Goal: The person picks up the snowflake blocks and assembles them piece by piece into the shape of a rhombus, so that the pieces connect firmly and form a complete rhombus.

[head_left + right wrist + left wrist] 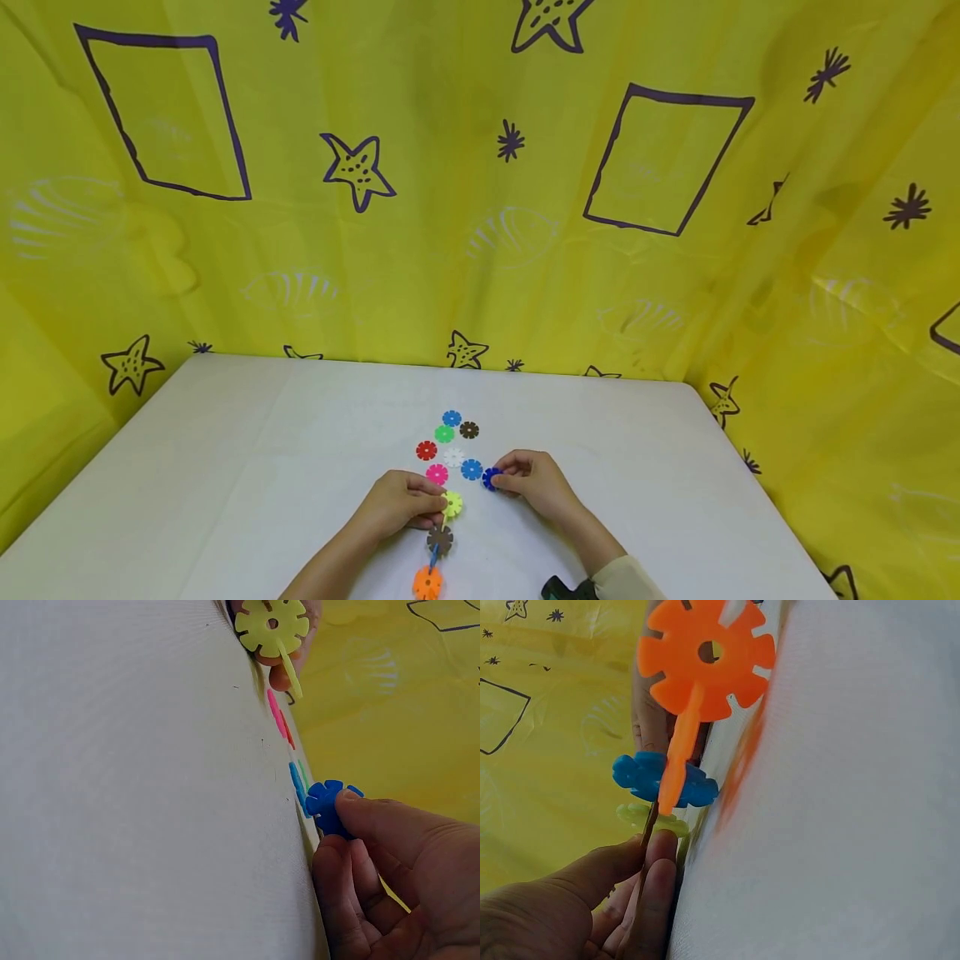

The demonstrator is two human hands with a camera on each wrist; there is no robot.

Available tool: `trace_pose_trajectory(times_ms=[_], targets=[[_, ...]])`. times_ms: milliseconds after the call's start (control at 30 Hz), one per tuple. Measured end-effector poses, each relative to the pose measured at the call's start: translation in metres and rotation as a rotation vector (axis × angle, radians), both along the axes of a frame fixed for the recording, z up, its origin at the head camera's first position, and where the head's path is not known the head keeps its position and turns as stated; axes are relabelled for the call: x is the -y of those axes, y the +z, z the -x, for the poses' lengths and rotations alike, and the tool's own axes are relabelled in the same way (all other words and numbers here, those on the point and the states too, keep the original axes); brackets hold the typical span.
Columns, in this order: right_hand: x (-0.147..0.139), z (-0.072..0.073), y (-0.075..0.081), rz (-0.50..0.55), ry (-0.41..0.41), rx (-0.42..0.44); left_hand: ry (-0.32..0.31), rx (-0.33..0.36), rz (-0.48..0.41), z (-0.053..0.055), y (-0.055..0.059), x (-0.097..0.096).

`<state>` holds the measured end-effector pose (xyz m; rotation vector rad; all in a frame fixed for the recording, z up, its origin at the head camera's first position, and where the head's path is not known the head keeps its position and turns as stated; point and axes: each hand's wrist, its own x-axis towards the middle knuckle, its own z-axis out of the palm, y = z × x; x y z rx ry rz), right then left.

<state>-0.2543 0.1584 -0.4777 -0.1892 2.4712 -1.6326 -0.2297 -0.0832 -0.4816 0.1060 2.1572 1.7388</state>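
Note:
In the head view my left hand (397,504) holds a linked chain of notched plastic discs. A yellow disc (453,504) is at its far end, then a brown disc (440,540), a blue disc (664,780) set crosswise, and an orange disc (427,582) at the near end. The left wrist view shows thumb and fingers pinching the chain near the brown disc, seen edge-on. My right hand (538,483) pinches a dark blue notched disc (330,806) between thumb and fingers, apart from the chain and close to a light blue disc (472,469).
Several loose discs lie flat on the white table (300,433) beyond my hands, among them a red disc (426,450), a green disc (445,433) and a pink disc (437,474). A yellow printed curtain (435,250) surrounds the table. Below my right forearm is a black object (567,589).

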Motion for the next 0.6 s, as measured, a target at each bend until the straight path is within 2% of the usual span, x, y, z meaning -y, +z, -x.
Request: trace_pose_trajectory(times_ms=[300,600], targets=[[-0.0007,-0.0052,-0.0021,0.048,0.050,0.033,-0.006,0.001,-0.013,-0.0003,0.0008,0.0000],[0.0020,-0.0084,-0.0031,0.060,0.042,0.042,-0.005,0.007,-0.007,0.0000,0.0007,0.0004]])
